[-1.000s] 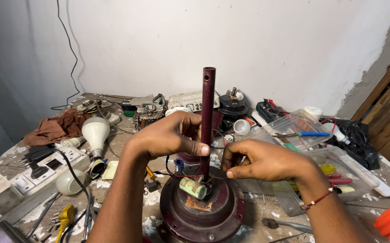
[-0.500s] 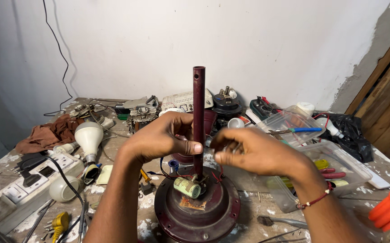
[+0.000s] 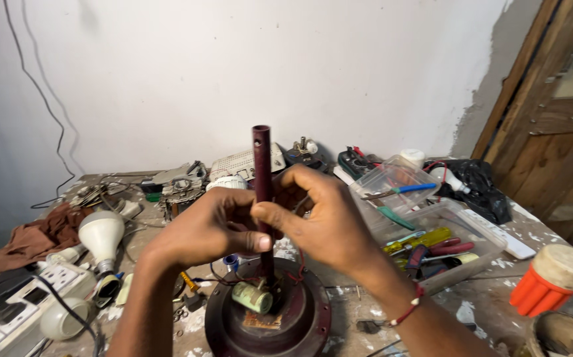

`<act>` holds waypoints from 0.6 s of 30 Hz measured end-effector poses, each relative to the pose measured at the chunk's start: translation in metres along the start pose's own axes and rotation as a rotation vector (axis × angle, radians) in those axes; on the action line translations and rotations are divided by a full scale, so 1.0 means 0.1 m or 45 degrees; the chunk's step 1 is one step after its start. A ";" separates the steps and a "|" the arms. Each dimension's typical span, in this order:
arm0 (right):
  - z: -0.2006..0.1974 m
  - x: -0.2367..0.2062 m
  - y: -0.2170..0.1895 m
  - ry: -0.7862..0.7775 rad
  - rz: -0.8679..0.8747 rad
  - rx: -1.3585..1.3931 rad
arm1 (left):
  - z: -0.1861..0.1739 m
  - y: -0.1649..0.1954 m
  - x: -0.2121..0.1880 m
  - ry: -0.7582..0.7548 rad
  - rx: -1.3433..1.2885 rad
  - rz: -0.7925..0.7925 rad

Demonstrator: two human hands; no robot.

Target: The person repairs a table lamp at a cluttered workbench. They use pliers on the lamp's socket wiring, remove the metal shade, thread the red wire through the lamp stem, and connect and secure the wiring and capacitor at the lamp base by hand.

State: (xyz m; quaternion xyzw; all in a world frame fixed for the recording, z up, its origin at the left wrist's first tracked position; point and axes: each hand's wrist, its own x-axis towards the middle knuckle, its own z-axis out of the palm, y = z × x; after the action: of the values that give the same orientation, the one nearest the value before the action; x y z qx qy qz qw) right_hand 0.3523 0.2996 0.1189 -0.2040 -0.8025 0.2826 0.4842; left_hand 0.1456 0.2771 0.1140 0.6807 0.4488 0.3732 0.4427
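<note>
A dark red ceiling-fan motor housing [image 3: 303,324] stands on the cluttered bench, with a maroon rod [image 3: 261,152] rising upright from its middle. A small green-white capacitor [image 3: 252,297] and thin wires lie on top of the housing. My left hand [image 3: 210,228] wraps the rod at mid height, thumb pressed against it. My right hand [image 3: 323,221] meets it from the right, fingers curled around the same part of the rod. Whether anything small sits between the fingers is hidden.
White bulbs [image 3: 100,235] and a white power strip [image 3: 15,311] lie at the left. A clear plastic box [image 3: 432,228] with screwdrivers and pliers sits at the right, an orange-and-cream lamp piece [image 3: 551,281] beyond it. A wooden door [image 3: 551,119] stands at the right.
My right hand has moved up and left along the rod to meet my left hand. The view has shifted so the rod sits a little further left.
</note>
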 end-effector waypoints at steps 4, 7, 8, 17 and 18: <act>0.09 -0.04 -0.01 0.073 0.028 0.077 | -0.01 0.02 -0.02 -0.048 0.037 0.041; 0.11 -0.04 0.00 0.072 0.076 0.065 | -0.02 0.05 -0.02 -0.026 0.064 -0.044; 0.11 -0.04 0.00 0.067 0.079 0.102 | -0.02 0.05 -0.02 -0.040 0.059 -0.035; 0.07 -0.01 -0.02 0.008 -0.010 0.003 | -0.04 0.08 -0.07 -0.057 0.220 0.085; 0.07 -0.01 -0.02 0.005 -0.034 0.007 | -0.04 0.08 -0.07 -0.061 0.215 0.106</act>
State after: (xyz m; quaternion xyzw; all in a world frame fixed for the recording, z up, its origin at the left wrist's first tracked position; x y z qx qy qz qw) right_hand 0.3464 0.2959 0.1170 -0.1925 -0.8035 0.2778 0.4901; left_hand 0.1417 0.2697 0.1219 0.7425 0.4392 0.3355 0.3784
